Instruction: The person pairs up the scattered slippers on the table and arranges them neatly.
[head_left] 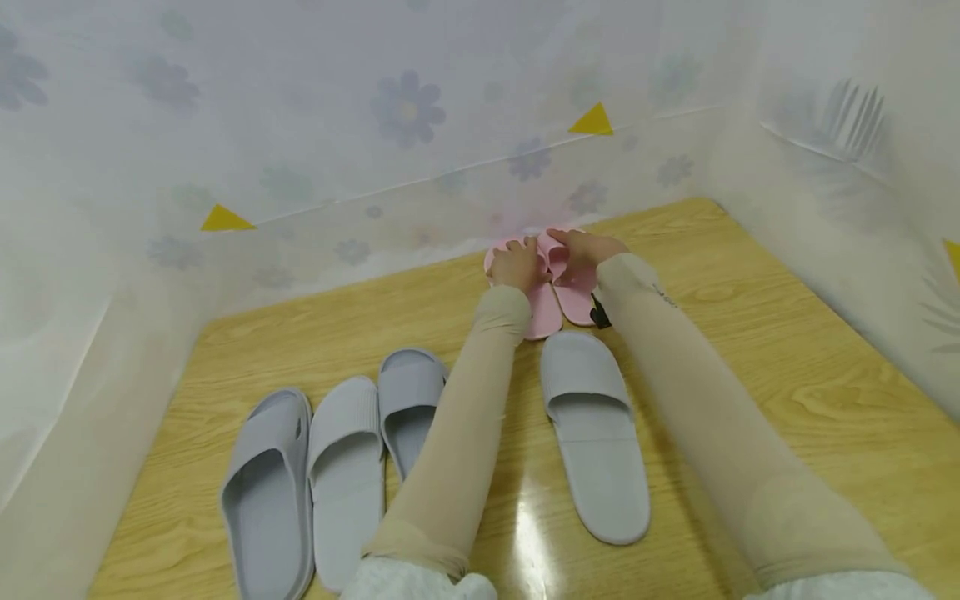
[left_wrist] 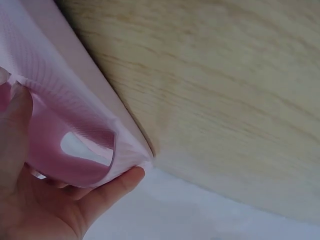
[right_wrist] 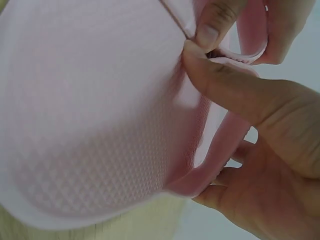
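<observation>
Pink slippers [head_left: 558,287]: far on the floor [head_left: 750,333], against the wall | your left hand [head_left: 516,265] grips the left strap, right hand [head_left: 588,247] pinches the right one | risk: soft straps could slip free, knocking the grey slipper [head_left: 596,433] askew.

Right hand [right_wrist: 260,165] pinches pink slipper [right_wrist: 90,115] strap edge, thumb over the strap, other fingers [right_wrist: 217,22] just above the thumb.

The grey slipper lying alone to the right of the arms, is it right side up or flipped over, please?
Right side up: the grey slipper shows its strap and footbed, flat on the wooden floor.
</observation>
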